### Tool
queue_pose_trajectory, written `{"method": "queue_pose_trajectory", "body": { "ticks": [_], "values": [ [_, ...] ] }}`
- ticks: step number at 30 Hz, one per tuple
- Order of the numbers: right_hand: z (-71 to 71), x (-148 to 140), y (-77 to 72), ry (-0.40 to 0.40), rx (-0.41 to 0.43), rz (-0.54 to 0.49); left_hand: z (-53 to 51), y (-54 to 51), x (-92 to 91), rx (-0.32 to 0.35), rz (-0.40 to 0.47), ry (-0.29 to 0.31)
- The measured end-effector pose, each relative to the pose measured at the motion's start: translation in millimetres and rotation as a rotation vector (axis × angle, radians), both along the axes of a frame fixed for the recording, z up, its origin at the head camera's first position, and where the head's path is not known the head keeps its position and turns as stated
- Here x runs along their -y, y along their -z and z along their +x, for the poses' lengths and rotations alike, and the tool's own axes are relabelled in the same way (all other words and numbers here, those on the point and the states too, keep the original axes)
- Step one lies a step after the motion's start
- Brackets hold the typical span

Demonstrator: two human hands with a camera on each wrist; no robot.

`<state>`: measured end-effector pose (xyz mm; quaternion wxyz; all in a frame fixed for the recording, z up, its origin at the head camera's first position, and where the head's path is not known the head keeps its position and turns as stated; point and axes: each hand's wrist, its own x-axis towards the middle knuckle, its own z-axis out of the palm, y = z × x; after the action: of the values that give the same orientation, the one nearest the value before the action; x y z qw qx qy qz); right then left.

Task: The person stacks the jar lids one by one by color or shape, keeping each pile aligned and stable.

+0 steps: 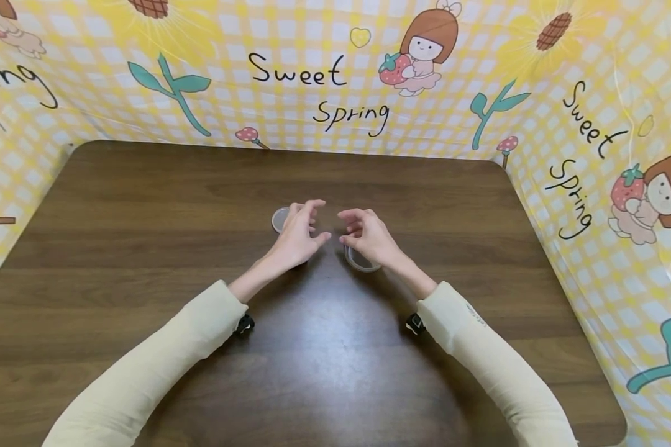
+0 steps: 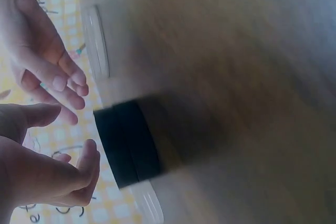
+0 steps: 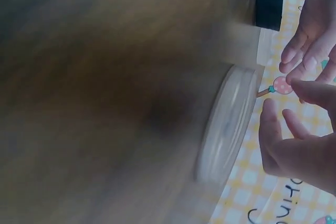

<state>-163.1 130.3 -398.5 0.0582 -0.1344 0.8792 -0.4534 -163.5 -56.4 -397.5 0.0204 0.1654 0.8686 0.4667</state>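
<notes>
My left hand [image 1: 298, 236] hovers over the table with its fingers bent and nothing in them. Below it stands a short black cylinder [image 2: 128, 142], mostly hidden by the hand in the head view. Partly behind that hand lies a flat, round disc with a pale rim [image 1: 280, 220]. Opposite, my right hand [image 1: 370, 238] is also raised and empty, its fingers loosely bent toward the left hand. Under it rests a shallow, clear round dish or lid [image 3: 228, 124], partly covered by the hand from above. A gap separates the two hands' fingertips.
The brown wood-grain table [image 1: 145, 186] has rounded corners. A yellow checked cloth [image 1: 291, 37] with cartoon prints hangs along its back and sides. Dark wrist straps [image 1: 415, 323] show beneath the pale sleeves [image 1: 475, 347].
</notes>
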Motion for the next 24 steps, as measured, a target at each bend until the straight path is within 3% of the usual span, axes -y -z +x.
{"method": "queue_pose_trajectory", "body": {
  "ticks": [9, 19, 24],
  "values": [
    [-13.7, 17, -6.8, 0.018, -0.013, 0.108, -12.6, -5.0, 30.2, 0.031, -0.029, -0.014],
    [-27.2, 54, -7.3, -0.052, 0.000, 0.126, -23.6, 0.0, 73.7, 0.051, -0.065, -0.122],
    [-34.6, 67, -4.1, -0.069, -0.001, 0.100, -26.4, 4.1, 85.0, 0.092, -0.087, -0.124]
  ]
}}
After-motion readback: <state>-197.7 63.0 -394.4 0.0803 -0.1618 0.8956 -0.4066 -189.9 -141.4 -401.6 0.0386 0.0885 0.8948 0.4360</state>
